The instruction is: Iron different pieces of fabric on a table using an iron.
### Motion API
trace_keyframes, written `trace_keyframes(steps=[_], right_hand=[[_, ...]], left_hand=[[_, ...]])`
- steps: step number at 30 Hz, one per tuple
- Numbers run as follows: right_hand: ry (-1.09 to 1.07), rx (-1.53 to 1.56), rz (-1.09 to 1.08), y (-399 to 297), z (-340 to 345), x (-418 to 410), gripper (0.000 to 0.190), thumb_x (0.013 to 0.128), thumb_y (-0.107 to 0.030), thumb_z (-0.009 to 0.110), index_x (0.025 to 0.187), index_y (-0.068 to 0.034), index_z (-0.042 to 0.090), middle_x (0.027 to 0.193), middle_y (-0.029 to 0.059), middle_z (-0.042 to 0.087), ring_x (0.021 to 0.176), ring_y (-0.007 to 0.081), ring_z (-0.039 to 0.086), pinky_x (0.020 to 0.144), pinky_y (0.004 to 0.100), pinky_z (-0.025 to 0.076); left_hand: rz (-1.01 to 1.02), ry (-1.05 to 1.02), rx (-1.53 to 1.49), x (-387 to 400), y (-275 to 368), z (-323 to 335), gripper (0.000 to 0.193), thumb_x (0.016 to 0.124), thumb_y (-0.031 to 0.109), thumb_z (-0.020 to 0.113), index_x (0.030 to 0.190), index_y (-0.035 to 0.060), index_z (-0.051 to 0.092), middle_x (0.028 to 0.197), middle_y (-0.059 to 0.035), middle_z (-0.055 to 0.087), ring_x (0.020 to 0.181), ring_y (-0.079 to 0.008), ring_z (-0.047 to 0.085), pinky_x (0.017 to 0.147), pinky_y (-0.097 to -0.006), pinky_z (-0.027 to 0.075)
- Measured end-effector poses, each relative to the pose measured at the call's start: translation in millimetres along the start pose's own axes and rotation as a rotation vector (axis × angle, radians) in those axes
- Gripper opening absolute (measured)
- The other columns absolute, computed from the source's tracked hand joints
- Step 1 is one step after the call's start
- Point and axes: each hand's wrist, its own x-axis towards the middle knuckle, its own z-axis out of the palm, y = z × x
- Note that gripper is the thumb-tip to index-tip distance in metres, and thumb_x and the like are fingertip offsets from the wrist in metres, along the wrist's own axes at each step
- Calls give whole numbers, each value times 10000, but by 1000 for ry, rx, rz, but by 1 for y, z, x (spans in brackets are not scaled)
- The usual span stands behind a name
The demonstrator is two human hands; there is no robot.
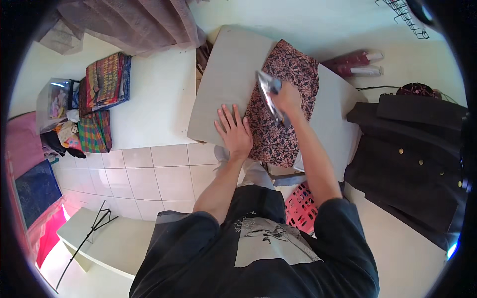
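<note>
My right hand (288, 97) grips the handle of a clothes iron (269, 93) with a shiny metal body. Under the iron lies a floral cloth (274, 143), dark with pinkish-brown flowers, spread across a padded ironing surface (233, 63) covered in grey fabric. The iron's tip points away from me, near the cloth's left edge. Flat on the grey cover, just left of the cloth, rests my left hand (237, 136) with its fingers apart and nothing in it. Its thumb side is at the cloth's edge.
On the white table (156, 100) at left sit folded patterned cloths (108, 80) and a clear box (56, 104). A dark buttoned garment (406, 149) hangs or lies at right. Below my right arm stands a pink plastic basket (301, 208). A black tripod (91, 231) is at lower left.
</note>
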Motion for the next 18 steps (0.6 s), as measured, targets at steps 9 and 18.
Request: trace_keyframes(steps=[9,18], right_hand=[[-63,6,-3,-1,22,-81,564,789,-365,829,1233,-49,686,1020,254,730,976,429,708,858,519,566],[-7,-56,-3,-20,10,-33,497,807,-381,829,1162,-59,699,1036,250,728,996,428,706,856,528,570]], left_hand=[[-5,-1,-47,0,2,-3,595,1083,345,369,1619,100,279,1699,-198,153,1575,-385,104,1235,-601,66],[8,25,-35,1,6,2,585,1081,326,372,1615,104,285,1696,-203,154,1576,-382,104,1239,-605,74]])
